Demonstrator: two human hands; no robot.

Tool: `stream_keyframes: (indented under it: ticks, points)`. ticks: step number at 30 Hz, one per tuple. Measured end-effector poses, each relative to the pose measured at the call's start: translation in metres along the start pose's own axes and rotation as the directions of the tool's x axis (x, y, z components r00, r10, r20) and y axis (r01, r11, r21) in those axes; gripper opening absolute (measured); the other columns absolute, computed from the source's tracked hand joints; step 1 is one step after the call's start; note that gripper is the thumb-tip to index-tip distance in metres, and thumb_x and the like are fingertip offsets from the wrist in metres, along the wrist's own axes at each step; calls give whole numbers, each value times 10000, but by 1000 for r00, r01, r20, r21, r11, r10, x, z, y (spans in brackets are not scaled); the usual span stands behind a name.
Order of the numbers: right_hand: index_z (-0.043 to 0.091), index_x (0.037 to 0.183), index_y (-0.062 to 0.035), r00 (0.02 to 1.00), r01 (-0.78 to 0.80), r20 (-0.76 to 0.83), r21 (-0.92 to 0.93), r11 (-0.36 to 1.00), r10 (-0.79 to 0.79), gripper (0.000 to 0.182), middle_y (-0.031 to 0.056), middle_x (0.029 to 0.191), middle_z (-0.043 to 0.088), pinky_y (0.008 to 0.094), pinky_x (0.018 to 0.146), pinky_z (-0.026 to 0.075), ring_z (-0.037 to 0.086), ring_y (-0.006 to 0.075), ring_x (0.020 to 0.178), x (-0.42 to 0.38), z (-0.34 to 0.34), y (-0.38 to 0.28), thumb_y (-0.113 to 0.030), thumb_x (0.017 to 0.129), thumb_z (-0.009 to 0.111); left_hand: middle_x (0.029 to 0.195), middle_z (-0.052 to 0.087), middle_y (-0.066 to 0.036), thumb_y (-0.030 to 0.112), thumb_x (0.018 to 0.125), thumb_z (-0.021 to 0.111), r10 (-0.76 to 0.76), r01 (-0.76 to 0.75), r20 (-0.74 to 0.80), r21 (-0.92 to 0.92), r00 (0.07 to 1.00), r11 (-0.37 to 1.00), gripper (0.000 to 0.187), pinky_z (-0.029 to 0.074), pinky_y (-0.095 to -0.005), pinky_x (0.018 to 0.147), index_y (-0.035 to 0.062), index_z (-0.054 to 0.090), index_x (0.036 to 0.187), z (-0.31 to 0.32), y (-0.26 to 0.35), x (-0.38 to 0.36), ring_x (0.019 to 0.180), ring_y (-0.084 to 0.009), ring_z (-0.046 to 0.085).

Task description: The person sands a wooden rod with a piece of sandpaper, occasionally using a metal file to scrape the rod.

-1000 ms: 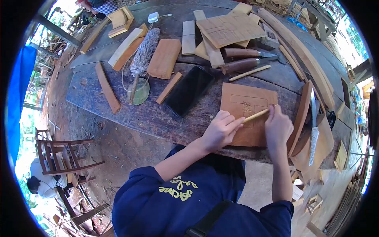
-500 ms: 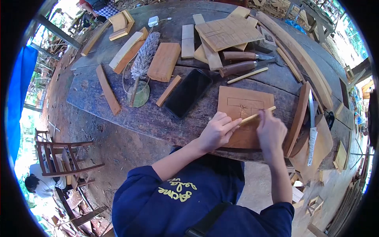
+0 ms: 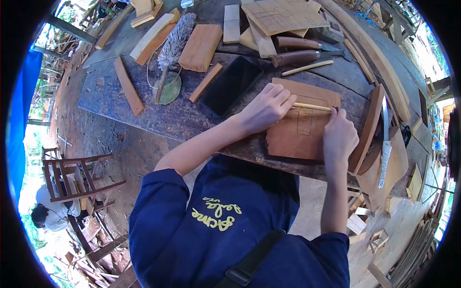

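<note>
A thin, light-coloured wooden stick [image 3: 313, 106] lies level between my two hands. My left hand [image 3: 270, 107] is closed at its left end, and my right hand [image 3: 340, 135] pinches the right end. Under the stick is a flat reddish-brown wooden board [image 3: 295, 144] with a rough lower edge. Lines forming a T-like outline are marked on the board, partly covered by the stick and my left hand. A second thin stick [image 3: 307, 68] rests behind the board, beside two wooden-handled tools [image 3: 297, 58].
Left of the board lie a black phone [image 3: 230, 86], a grey fluffy duster [image 3: 176, 42] and wood blocks [image 3: 200, 47]. A curved wooden piece [image 3: 367, 129] and a knife with a wrapped handle [image 3: 384, 153] are at the right. A person [image 3: 48, 209] is near a chair frame [image 3: 79, 177].
Both hands have moved away from my body, up the board. The stick has turned from a slant to nearly level, and my left forearm reaches further forward. The view has shifted slightly.
</note>
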State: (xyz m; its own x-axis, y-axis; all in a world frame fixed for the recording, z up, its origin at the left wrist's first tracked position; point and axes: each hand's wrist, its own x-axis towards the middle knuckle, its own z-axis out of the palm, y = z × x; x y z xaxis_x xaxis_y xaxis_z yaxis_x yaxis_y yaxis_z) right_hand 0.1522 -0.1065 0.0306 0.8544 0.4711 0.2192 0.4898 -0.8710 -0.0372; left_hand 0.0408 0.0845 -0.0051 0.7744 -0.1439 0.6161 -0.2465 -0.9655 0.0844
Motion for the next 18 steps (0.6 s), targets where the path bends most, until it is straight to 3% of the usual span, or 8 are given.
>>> stream_keyframes:
  ticks: [1, 5, 7, 9, 13, 15, 17, 18]
  points:
    - [636, 956, -85, 999, -13, -29, 19, 1000, 14, 336, 203, 680, 685, 473, 563, 554, 708, 381, 643, -3, 0, -7, -354, 1048, 455, 888, 570, -95, 65, 732, 680, -12, 12, 12, -19, 1000, 1000, 358, 461, -375, 845, -17, 654, 1079, 2, 0, 0, 914, -273, 558]
    - [639, 954, -94, 987, 101, 114, 73, 992, -109, 325, 200, 680, 688, 486, 604, 558, 712, 386, 657, -25, -16, -48, -360, 1035, 472, 879, 568, -93, 59, 715, 680, -14, 14, 8, -19, 1000, 1000, 326, 463, -374, 846, -7, 645, 1032, 4, -2, -6, 907, -270, 558]
    - [655, 932, -83, 986, 97, 124, 122, 988, -112, 342, 212, 709, 694, 501, 644, 561, 715, 396, 695, -9, -6, -26, -356, 1032, 475, 870, 566, -89, 57, 692, 685, 0, 0, -26, -5, 1000, 1000, 351, 463, -374, 841, -10, 648, 1035, 1, -4, -8, 896, -265, 557]
    - [669, 916, -70, 1000, -4, 4, 33, 999, 4, 376, 223, 751, 699, 516, 671, 556, 709, 418, 734, 11, 2, 1, -370, 1031, 474, 864, 565, -86, 57, 686, 688, 6, -6, -30, -7, 1000, 1000, 356, 463, -374, 839, -11, 654, 1033, -2, -1, -9, 890, -263, 557]
    - [676, 904, -67, 991, -96, -90, 67, 993, 102, 396, 231, 788, 699, 530, 679, 545, 698, 433, 763, 18, -21, 19, -391, 1025, 482, 860, 568, -81, 57, 672, 694, 9, -11, -55, -32, 998, 999, 369, 462, -372, 839, -19, 672, 1033, -2, -2, -7, 878, -258, 558]
    - [676, 901, -79, 977, -25, -197, 265, 964, 80, 394, 231, 778, 690, 541, 673, 533, 687, 443, 761, 12, -27, 10, -408, 1020, 493, 857, 572, -80, 62, 672, 697, 2, -5, -58, -42, 998, 999, 376, 462, -370, 839, -22, 676, 1037, -1, -2, -8, 876, -256, 560]
    - [681, 903, -85, 976, 38, -217, 279, 960, 25, 372, 229, 748, 681, 541, 662, 525, 683, 439, 751, 7, -22, -1, -397, 1015, 511, 853, 576, -79, 66, 672, 699, -4, 1, -60, -49, 998, 999, 382, 461, -368, 838, -25, 680, 1042, 1, 1, -7, 874, -254, 563]
    - [688, 910, -88, 984, 127, -154, 273, 954, -87, 362, 223, 732, 678, 536, 657, 525, 681, 435, 736, 1, -20, -10, -396, 1009, 527, 852, 581, -75, 72, 680, 698, 8, -10, -51, -41, 999, 999, 386, 461, -365, 840, -27, 681, 1052, 0, 3, -7, 875, -249, 566]
